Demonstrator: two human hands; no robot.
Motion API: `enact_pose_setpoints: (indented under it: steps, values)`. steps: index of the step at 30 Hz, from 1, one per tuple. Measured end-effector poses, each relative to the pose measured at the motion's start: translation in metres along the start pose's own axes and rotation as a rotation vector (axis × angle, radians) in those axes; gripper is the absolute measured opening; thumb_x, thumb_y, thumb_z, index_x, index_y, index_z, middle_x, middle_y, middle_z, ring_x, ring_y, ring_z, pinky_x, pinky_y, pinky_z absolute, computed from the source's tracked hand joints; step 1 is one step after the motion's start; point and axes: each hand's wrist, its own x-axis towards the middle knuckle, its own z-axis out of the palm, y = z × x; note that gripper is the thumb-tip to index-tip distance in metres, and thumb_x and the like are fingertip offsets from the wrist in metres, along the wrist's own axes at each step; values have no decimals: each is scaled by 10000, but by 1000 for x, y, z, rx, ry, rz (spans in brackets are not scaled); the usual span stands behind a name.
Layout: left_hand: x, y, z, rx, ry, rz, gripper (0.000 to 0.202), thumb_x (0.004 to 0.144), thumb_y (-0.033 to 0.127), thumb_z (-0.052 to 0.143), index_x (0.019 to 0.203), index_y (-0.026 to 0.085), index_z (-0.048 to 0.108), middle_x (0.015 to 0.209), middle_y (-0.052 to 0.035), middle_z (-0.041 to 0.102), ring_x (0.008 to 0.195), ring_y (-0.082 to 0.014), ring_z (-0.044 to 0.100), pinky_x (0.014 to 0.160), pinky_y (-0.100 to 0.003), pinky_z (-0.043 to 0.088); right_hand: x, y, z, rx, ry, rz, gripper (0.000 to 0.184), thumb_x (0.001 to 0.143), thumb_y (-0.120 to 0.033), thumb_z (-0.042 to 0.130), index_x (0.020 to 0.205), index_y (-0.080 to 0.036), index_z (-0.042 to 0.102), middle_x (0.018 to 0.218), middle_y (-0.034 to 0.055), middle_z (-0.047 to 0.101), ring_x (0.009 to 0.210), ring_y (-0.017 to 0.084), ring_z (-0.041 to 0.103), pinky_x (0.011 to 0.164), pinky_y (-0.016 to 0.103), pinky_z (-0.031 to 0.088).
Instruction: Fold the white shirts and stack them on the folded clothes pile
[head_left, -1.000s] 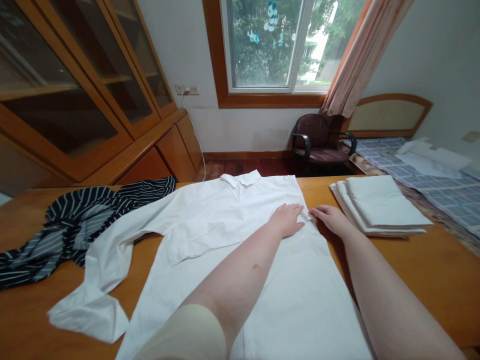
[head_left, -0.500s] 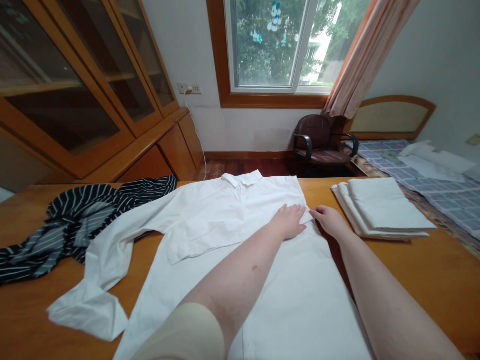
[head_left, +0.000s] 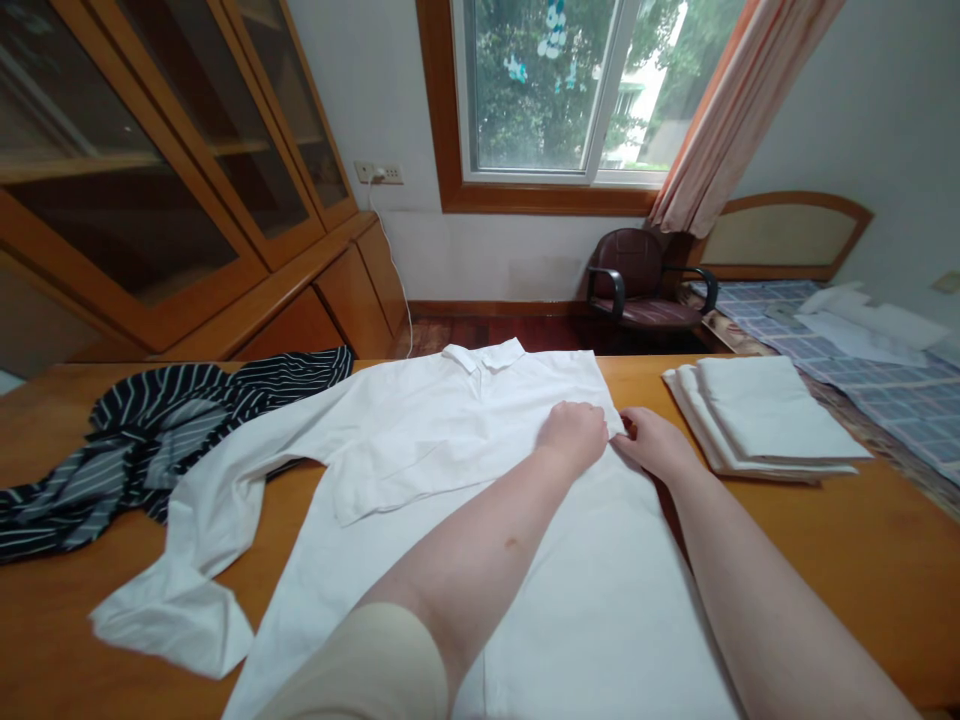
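Observation:
A white collared shirt (head_left: 420, 420) lies spread on the wooden table, its collar at the far side. One sleeve is laid across the body; the other stretches out to the left, crumpled at its cuff end. My left hand (head_left: 572, 432) reaches across the shirt and is closed, with curled fingers, on the fabric near the right edge. Close beside it, my right hand (head_left: 656, 440) pinches the cloth at that same edge between thumb and fingers. The fingertips of my left hand are partly hidden.
A black-and-white striped garment (head_left: 172, 430) lies bunched at the left of the table (head_left: 847, 560). To the right sits a stack of folded white cloth (head_left: 772, 410). Beyond the table are a glass-door cabinet (head_left: 247, 200), an office chair (head_left: 637, 280) and a bed (head_left: 892, 370).
My left hand has gone from lying flat with fingers stretched out to curled on the shirt's edge. The right hand stays at the edge, its grip slightly lower and nearer the left hand.

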Motion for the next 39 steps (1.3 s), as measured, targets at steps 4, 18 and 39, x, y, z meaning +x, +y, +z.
enact_pose_setpoints:
  steps: [4, 18, 39]
  values:
    - [-2, 4, -2, 1, 91, -63, 231, 892, 300, 431, 971, 162, 600, 952, -81, 649, 924, -226, 587, 876, -383, 412, 3, -4, 3, -129, 43, 71, 126, 755, -247, 517, 825, -195, 608, 812, 44, 644, 722, 163, 542, 577, 251, 292]
    - [-1, -4, 27, -93, -251, 196, 696, 896, 546, 284, 1467, 177, 134, 1542, -76, 170, 1402, -238, 169, 1122, -492, 151, 5, -18, 5, -210, -119, 294, 239, 855, -215, 394, 953, -165, 605, 924, 125, 661, 821, 218, 612, 624, 280, 346]
    - [-4, -4, 24, -47, -327, 262, 598, 879, 572, 315, 1427, 336, 283, 1547, -42, 157, 1409, -268, 137, 1106, -537, 77, 12, 23, 16, 413, 94, 368, 411, 828, -503, 432, 873, -181, 684, 776, 67, 692, 718, 193, 608, 608, 257, 411]
